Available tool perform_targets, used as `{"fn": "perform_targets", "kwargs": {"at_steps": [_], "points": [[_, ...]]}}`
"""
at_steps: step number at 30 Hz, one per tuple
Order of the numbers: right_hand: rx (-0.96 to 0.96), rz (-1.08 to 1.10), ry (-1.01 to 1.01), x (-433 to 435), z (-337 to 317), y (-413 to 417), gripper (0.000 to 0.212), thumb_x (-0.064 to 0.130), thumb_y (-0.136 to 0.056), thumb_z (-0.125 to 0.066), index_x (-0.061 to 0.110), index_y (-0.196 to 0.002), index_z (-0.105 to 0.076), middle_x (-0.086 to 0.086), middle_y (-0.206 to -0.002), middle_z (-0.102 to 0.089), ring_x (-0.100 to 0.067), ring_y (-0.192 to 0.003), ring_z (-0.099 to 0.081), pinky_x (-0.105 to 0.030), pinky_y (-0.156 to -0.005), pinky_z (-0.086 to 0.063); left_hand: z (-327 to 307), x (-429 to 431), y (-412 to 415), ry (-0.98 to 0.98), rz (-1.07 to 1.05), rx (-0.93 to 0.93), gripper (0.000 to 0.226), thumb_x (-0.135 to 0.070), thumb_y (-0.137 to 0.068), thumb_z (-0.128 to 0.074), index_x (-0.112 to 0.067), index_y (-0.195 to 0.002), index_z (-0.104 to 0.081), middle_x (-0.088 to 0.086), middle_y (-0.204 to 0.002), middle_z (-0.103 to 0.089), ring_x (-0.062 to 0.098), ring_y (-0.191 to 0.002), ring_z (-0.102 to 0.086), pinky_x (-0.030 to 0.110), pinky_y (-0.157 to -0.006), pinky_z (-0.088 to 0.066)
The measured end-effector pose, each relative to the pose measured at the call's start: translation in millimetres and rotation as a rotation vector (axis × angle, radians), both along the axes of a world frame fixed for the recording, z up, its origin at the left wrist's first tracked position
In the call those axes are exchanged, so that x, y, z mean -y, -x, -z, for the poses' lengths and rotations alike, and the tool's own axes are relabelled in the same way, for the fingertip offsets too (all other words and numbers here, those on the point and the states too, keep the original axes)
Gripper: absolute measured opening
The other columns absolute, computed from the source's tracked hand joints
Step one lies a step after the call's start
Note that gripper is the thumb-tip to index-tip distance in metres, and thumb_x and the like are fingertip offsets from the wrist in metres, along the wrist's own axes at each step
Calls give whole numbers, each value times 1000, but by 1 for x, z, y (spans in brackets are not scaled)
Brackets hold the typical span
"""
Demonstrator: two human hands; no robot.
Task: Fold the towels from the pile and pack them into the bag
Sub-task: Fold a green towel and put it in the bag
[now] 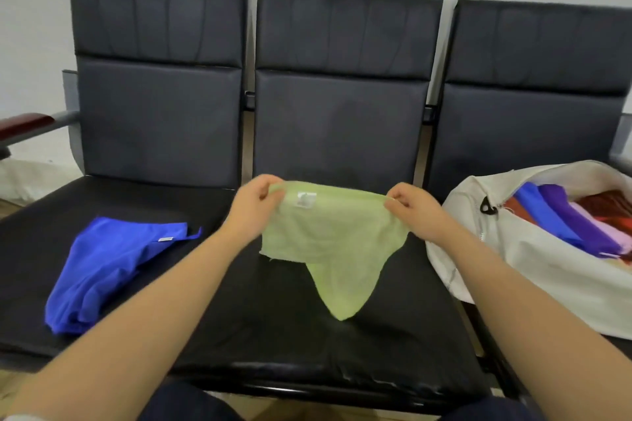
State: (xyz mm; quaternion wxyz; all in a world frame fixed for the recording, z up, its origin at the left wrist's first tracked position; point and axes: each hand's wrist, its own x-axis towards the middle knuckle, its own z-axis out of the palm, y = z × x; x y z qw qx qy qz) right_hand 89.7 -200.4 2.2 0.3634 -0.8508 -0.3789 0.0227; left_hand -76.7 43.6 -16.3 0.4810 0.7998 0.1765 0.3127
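Observation:
A light green towel [328, 243] hangs above the middle seat, its lower corner drooping to a point. My left hand [254, 207] pinches its top left corner and my right hand [415, 212] pinches its top right corner, stretching the top edge between them. A small white label shows near the top edge. A crumpled blue towel [102, 270] lies on the left seat. On the right seat a white cloth bag [485, 249] lies open, with several folded towels [564, 225] in blue, purple, pink and red inside it.
A row of three black padded seats [260, 328] with tall backrests stands against a pale wall. A red-brown armrest [24, 126] juts out at the far left. My dark trouser legs show at the bottom edge.

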Motion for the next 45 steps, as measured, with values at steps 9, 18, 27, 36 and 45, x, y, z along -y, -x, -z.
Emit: {"fn": "perform_targets", "kwargs": {"at_steps": [9, 18, 27, 36, 45], "points": [[-424, 75, -343, 18, -60, -7, 22, 24, -91, -66, 3, -96, -69, -9, -93, -68, -26, -89, -64, -43, -84, -55, -52, -10, 3, 237, -66, 76, 35, -30, -95, -53, 5, -90, -61, 8, -81, -59, 19, -73, -51, 34, -69, -38], [-239, 359, -561, -51, -75, 42, 20, 23, -72, -81, 19, -64, -62, 2, -70, -64, -17, -72, -62, -33, -67, -52, -67, 52, -25, 357, -80, 142, 26, -19, -81, -60, 5, -89, -60, 11, -77, -56, 20, -72, -51, 36, -62, -43], [-168, 76, -734, -77, -56, 87, 9, 19, -88, -68, 23, -91, -76, 16, -81, -70, 3, -81, -66, -15, -73, -52, -56, 98, -23, -80, 81, 191, 26, -6, -93, -48, -23, -106, -63, -10, -92, -64, 3, -86, -62, 14, -69, -50], [-440, -44, -661, -65, -55, 73, 17, 4, -84, -70, 19, -91, -75, -3, -96, -73, -17, -95, -68, -31, -83, -55, -26, 79, -8, -224, 162, 288, 53, 14, -85, -44, -17, -123, -63, -5, -117, -64, 3, -109, -58, 27, -98, -48], [-141, -135, -317, -35, -75, 52, 40, 8, -83, -74, 14, -121, -63, 6, -87, -74, -4, -86, -70, -16, -80, -53, -33, 43, -9, -227, 382, -133, 39, -25, -87, -69, -28, -123, -55, -11, -111, -64, 1, -104, -59, 29, -90, -48]]}}
